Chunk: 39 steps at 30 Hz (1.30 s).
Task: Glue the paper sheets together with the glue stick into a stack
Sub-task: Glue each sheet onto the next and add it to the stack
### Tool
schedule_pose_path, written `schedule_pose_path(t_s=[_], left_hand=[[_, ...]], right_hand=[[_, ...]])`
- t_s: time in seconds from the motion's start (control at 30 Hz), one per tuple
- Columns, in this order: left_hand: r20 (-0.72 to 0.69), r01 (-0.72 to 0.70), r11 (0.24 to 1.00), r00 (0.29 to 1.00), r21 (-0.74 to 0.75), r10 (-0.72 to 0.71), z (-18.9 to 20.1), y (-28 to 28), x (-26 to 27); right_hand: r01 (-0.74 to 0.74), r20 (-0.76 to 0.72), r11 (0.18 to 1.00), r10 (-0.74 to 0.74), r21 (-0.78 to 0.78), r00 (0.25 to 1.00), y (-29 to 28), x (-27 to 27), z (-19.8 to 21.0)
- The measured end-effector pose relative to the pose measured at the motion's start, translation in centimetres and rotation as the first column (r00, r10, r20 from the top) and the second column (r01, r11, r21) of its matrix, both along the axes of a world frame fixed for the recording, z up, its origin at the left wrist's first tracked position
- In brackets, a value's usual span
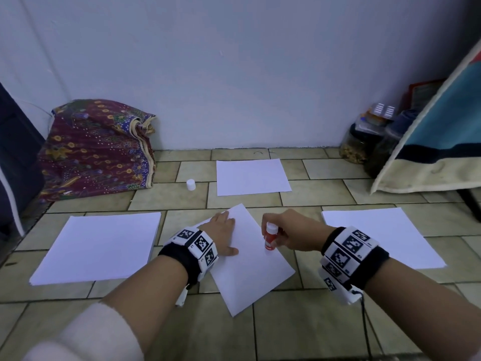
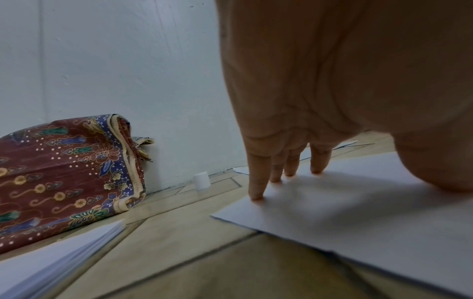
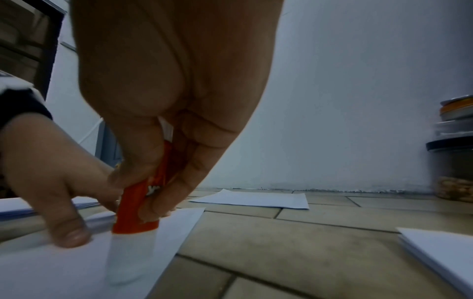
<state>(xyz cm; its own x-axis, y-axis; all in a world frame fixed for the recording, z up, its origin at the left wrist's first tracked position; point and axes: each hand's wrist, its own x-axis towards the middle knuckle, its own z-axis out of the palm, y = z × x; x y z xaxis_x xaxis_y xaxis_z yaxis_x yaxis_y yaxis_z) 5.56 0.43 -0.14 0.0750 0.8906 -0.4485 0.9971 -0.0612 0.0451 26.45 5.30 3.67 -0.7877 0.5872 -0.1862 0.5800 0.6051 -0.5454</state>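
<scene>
Under the right hand (image 3: 163,97), glue stick (image 3: 138,210) — label half-hidden.

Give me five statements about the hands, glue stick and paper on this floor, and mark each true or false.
1. The right hand grips the glue stick. True.
2. The left hand lifts the angled sheet off the floor. False: it presses it flat with straight fingers.
3. The white cap is on the glue stick. False: it stands on the tiles near the patterned cloth.
4. The glue end touches the angled sheet. True.
5. The thick paper stack lies on the person's right. False: on the left.
</scene>
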Motion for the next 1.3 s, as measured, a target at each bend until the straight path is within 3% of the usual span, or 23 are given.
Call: schedule_pose_path(t_s=[0.2, 0.27, 0.37, 0.43, 0.5, 0.57, 0.63, 0.73, 0.9, 1.0, 1.13, 1.3], left_hand=[[0.121, 0.026, 0.999, 0.992, 0.042, -0.031, 1.1, -0.5, -0.2], [0.097, 0.046, 0.997, 0.994, 0.054, -0.052, 1.1, -0.4, -0.3], [-0.035, 0.049, 0.997, 0.998, 0.062, -0.047, 1.2, -0.4, -0.3], [-0.143, 0.073, 0.99, 0.988, 0.119, -0.056, 1.6, -0.6, -0.1], [-0.17, 0.137, 0.971, 0.98, 0.198, -0.103, 1.8, -0.7, 0.1], [-0.061, 0.225, 0.946, 0.974, 0.232, -0.216, 1.5, -0.8, 0.6], [0.041, 0.356, 0.917, 0.929, 0.178, -0.369, 1.2, -1.1, 1.2], [-0.026, 0.454, 0.891, 0.891, 0.026, -0.453, 0.9, -1.1, 1.9], [-0.094, 0.335, 0.941, 0.939, 0.047, -0.33, 2.0, -0.4, 1.3], [-0.065, 0.246, 0.969, 0.968, 0.026, -0.244, 1.8, -0.3, 1.0], [0.009, 0.147, 0.988, 0.989, 0.048, -0.147, 1.1, 0.0, 1.1], [0.024, 0.069, 0.995, 0.997, 0.072, -0.071, 0.4, 0.0, 1.3]], right_hand=[[-0.055, 0.067, 0.991, 0.063, -0.12, 0.996, -0.4, 2.6, 0.4], [-0.044, 0.069, 0.976, 0.06, -0.213, 0.996, -0.2, 3.2, 0.5], [0.087, -0.078, 0.887, -0.137, -0.454, 0.988, 0.2, 4.2, -0.1], [0.214, -0.169, 0.73, -0.413, -0.649, 0.895, 0.4, 4.8, -0.6], [0.262, -0.201, 0.555, -0.638, -0.79, 0.744, 0.7, 5.0, -0.9], [0.255, -0.213, 0.444, -0.763, -0.859, 0.61, 1.1, 5.0, -1.0], [0.266, -0.224, 0.411, -0.818, -0.872, 0.53, 1.4, 4.5, -1.0], [0.376, -0.258, 0.469, -0.832, -0.799, 0.491, 1.9, 3.3, -1.3], [0.579, -0.367, 0.606, -0.794, -0.546, 0.485, 2.4, 1.4, -2.2], [0.631, -0.38, 0.678, -0.734, -0.376, 0.563, 2.3, 0.2, -2.3], [0.578, -0.413, 0.786, -0.611, -0.218, 0.675, 2.0, -2.3, -1.8], [0.512, -0.346, 0.846, -0.53, -0.151, 0.774, 2.3, -5.2, -2.2]])
